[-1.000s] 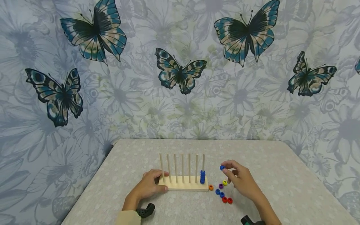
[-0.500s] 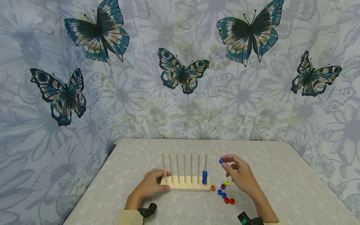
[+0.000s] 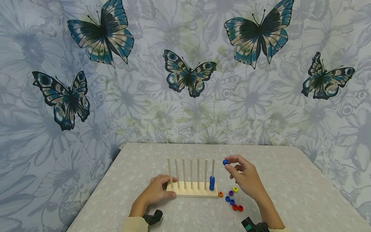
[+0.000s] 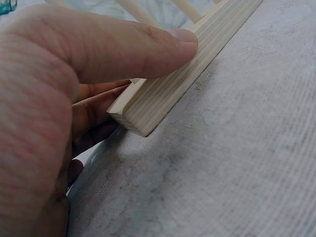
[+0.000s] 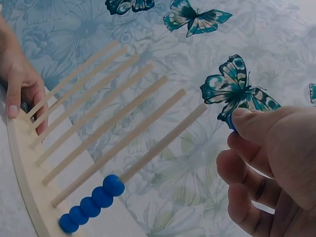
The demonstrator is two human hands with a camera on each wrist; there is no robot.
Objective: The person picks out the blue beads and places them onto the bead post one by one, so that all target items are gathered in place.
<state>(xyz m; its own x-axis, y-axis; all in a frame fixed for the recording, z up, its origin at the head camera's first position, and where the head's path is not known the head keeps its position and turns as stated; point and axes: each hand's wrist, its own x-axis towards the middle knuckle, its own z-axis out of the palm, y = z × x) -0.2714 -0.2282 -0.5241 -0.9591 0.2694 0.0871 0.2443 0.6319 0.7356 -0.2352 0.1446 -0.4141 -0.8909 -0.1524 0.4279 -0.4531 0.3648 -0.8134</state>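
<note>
A wooden base [image 3: 192, 192] with several upright pegs stands on the table; in the right wrist view, blue beads [image 5: 91, 206] are stacked on its rightmost peg. My left hand [image 3: 156, 190] grips the left end of the base, and in the left wrist view the thumb [image 4: 168, 52] presses on its long side. Between thumb and index finger, my right hand [image 3: 244, 175] pinches a blue bead [image 3: 225, 162], held in the air to the right of the rightmost peg's top. In the right wrist view that bead [image 5: 231, 122] is mostly hidden by the thumb.
Right of the base lie loose beads: an orange one [image 3: 220, 194], a purple one [image 3: 231, 193], a yellow one [image 3: 235, 189], two blue ones [image 3: 227, 199] and two red ones [image 3: 235, 207]. A wall cloth with butterflies [image 3: 189, 74] hangs behind the table [image 3: 139, 161].
My right hand has risen and moved left with the blue bead, closer to the rightmost peg's top. The left hand keeps its grip on the base. The head view has shifted slightly.
</note>
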